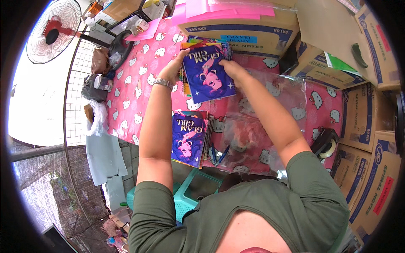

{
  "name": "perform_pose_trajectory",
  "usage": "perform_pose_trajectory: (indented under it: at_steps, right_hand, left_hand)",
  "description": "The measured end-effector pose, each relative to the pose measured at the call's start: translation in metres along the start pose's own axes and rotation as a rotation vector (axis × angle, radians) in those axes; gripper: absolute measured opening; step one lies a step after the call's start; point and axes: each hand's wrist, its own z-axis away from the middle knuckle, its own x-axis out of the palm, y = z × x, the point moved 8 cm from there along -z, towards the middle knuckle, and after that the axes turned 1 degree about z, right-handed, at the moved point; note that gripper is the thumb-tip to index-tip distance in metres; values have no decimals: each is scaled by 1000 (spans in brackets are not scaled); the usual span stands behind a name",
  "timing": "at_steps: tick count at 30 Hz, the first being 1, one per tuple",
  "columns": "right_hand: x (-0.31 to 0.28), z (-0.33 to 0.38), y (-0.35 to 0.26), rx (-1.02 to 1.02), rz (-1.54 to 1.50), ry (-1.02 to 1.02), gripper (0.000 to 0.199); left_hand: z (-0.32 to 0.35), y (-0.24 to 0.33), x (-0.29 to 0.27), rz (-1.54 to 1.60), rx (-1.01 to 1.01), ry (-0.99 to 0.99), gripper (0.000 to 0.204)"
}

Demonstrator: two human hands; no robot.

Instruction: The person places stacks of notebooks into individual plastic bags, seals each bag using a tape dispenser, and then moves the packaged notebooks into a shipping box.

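Note:
Both hands grip a small stack of spiral notebooks at the far middle of the table. The top one has a purple-blue cover with a pink drawn figure, upside down to me. My left hand is closed on its left edge, and my right hand is closed on the right edge, thumb on the cover. Most fingers are hidden beneath. Nearer to me lies another notebook stack with the same cover, below the held one. Beside it are blue-handled snips, and clear plastic bags lie to the right.
A pink patterned cloth covers the table. Cardboard boxes stand at the back, with more boxes along the right. A tape dispenser sits at the right edge. Bags and a fan are left; a teal stool is below.

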Motion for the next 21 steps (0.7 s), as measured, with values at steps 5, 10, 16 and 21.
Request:
perform_pose_trajectory:
  at_steps: [5,10,16,21]
  right_hand:
    - [11,34,-23,13,117,136,49]
    - [-17,115,-69,-578,157,-66,44]
    - [18,304,-44,-1688,1509,590,78]
    - [-15,358,5,-1227,1055,119,66]
  left_hand:
    - [10,-12,16,360,-29,-48,28]
    - [55,-16,3,559,283,-204,29]
    - [175,-48,66,578,-25,-484,45]
    - [226,-83,128,852,42,-667,85]
